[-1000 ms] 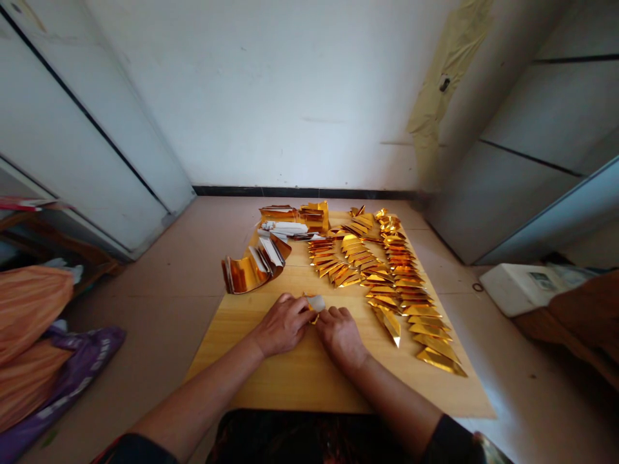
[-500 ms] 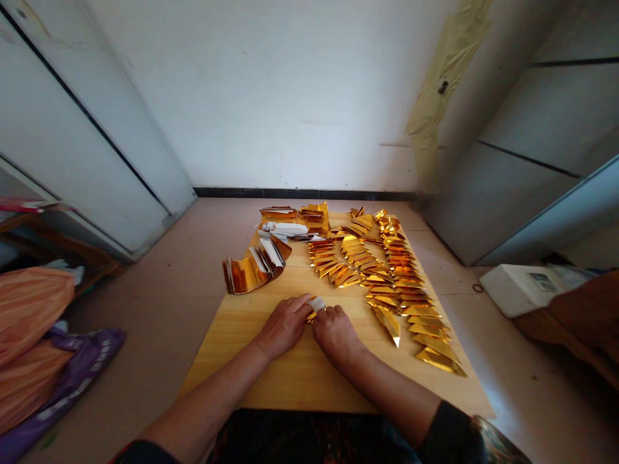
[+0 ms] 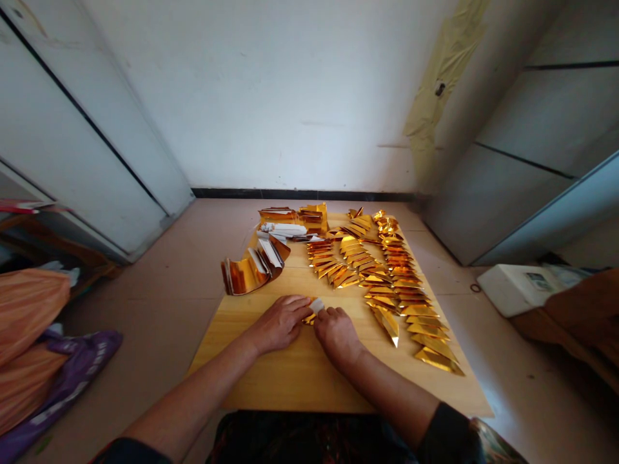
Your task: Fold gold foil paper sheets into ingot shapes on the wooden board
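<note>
While both of my hands meet above the near half of the wooden bench [image 3: 285,390], a small gold and white sheet [image 3: 316,305] sits between them, its pale part facing up and a strip of gold showing below. I have the left hand [image 3: 280,323] on the sheet's left side, its fingers narrow and closed on the edge, with the back of the hand turned up. The right hand [image 3: 337,335] is on the other side, its fingers curled in tightly and holding the sheet's right edge; I cannot tell exactly where its thumb presses, since the knuckles cover it.

Beyond the left hand, near the bench's left edge, I see a curved gold stack [image 3: 249,274] with white layers standing up in it. Farther back lies a flatter gold stack [image 3: 313,219], and in front of that a white bundle [image 3: 284,229]. To the right, folded gold pieces [image 3: 406,283] overlap in long, bending rows that run from the far edge toward me. One pointed gold piece [image 3: 387,326] ends the row nearest my right hand, well apart from it.

Off the bench to the left, an orange bag [image 3: 29,312] lies against a purple bag [image 3: 80,364]. Over on the right I can make out a white box [image 3: 517,289], with a small dark ring [image 3: 475,288] on the floor [image 3: 184,258] just beside it.
</note>
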Demonstrator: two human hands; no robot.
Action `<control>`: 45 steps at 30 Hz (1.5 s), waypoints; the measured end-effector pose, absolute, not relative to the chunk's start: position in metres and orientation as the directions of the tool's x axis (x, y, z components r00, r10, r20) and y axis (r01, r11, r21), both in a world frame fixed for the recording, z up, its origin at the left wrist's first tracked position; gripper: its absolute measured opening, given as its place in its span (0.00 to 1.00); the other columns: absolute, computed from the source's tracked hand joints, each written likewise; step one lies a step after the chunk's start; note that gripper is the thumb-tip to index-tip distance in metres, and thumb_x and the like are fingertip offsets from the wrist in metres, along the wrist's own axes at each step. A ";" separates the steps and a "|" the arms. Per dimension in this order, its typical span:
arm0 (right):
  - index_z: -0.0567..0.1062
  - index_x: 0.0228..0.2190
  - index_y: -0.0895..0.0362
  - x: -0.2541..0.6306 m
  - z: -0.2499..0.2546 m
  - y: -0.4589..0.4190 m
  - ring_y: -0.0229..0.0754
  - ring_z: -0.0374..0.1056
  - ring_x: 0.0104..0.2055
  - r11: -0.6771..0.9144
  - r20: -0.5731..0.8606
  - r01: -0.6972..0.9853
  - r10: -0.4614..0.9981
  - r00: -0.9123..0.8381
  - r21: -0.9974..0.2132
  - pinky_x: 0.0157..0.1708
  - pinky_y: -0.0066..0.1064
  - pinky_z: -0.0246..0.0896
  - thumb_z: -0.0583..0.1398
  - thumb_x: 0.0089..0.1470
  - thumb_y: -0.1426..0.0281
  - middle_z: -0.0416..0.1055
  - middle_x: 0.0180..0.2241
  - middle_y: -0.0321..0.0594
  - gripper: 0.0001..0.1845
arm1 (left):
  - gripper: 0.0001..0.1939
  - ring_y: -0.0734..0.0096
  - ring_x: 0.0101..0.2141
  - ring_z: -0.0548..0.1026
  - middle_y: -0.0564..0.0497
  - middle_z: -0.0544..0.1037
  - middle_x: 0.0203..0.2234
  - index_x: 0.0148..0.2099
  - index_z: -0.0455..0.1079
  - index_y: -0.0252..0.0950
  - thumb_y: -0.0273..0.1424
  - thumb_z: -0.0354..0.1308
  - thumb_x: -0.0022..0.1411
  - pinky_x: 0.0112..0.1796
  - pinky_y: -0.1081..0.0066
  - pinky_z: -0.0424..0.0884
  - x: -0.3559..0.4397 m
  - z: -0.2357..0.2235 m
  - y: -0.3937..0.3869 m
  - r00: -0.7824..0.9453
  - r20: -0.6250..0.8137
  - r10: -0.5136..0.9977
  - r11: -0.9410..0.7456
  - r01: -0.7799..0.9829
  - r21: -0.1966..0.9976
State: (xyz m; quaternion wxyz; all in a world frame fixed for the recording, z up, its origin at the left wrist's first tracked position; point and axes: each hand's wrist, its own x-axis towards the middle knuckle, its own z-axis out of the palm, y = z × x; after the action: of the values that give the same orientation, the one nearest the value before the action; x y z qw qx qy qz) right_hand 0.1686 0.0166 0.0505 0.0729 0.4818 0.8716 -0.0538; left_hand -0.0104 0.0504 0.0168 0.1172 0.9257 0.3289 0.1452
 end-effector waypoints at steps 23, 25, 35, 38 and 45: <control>0.70 0.37 0.62 0.177 0.002 0.016 0.44 0.63 0.30 0.589 0.226 0.773 0.740 -0.633 0.234 0.34 0.39 0.55 0.50 0.59 0.77 0.71 0.29 0.46 0.10 | 0.11 0.64 0.42 0.71 0.45 0.75 0.44 0.46 0.69 0.37 0.28 0.52 0.62 0.43 0.63 0.69 -0.003 0.011 0.044 0.678 0.326 0.659 -0.745 0.649 0.155; 0.70 0.34 0.60 0.181 -0.001 0.018 0.43 0.62 0.30 0.595 0.277 0.770 0.719 -0.638 0.230 0.37 0.40 0.55 0.49 0.59 0.76 0.70 0.28 0.44 0.10 | 0.10 0.64 0.42 0.71 0.45 0.75 0.43 0.44 0.70 0.36 0.27 0.51 0.62 0.43 0.63 0.69 0.000 0.009 0.043 0.658 0.356 0.663 -0.735 0.662 0.146; 0.69 0.34 0.57 0.204 0.001 0.037 0.39 0.58 0.31 0.713 0.369 0.680 0.594 -0.714 0.168 0.53 0.47 0.41 0.48 0.63 0.74 0.68 0.27 0.35 0.11 | 0.07 0.64 0.40 0.70 0.46 0.76 0.40 0.43 0.69 0.36 0.29 0.53 0.62 0.40 0.63 0.67 0.002 0.005 0.044 0.654 0.375 0.657 -0.725 0.684 0.076; 0.69 0.33 0.56 0.203 0.002 0.036 0.39 0.58 0.33 0.686 0.370 0.714 0.633 -0.680 0.139 0.52 0.46 0.42 0.48 0.63 0.74 0.69 0.28 0.36 0.11 | 0.06 0.64 0.38 0.70 0.47 0.76 0.38 0.40 0.69 0.36 0.27 0.52 0.62 0.39 0.63 0.66 0.005 0.003 0.043 0.635 0.400 0.661 -0.708 0.704 0.051; 0.70 0.33 0.57 0.186 0.006 0.024 0.44 0.58 0.36 0.509 0.243 0.858 0.825 -0.509 0.070 0.40 0.39 0.50 0.51 0.62 0.73 0.69 0.31 0.40 0.09 | 0.07 0.64 0.35 0.69 0.46 0.75 0.32 0.36 0.69 0.36 0.26 0.49 0.63 0.36 0.63 0.63 0.015 0.003 0.037 0.615 0.448 0.648 -0.669 0.741 -0.049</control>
State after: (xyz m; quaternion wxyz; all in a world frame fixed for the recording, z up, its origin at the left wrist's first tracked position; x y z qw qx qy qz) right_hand 0.1864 0.0238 0.0063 -0.0894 0.4871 0.8640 0.0911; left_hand 0.0149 0.0366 0.0027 -0.1155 0.8912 0.3898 0.2011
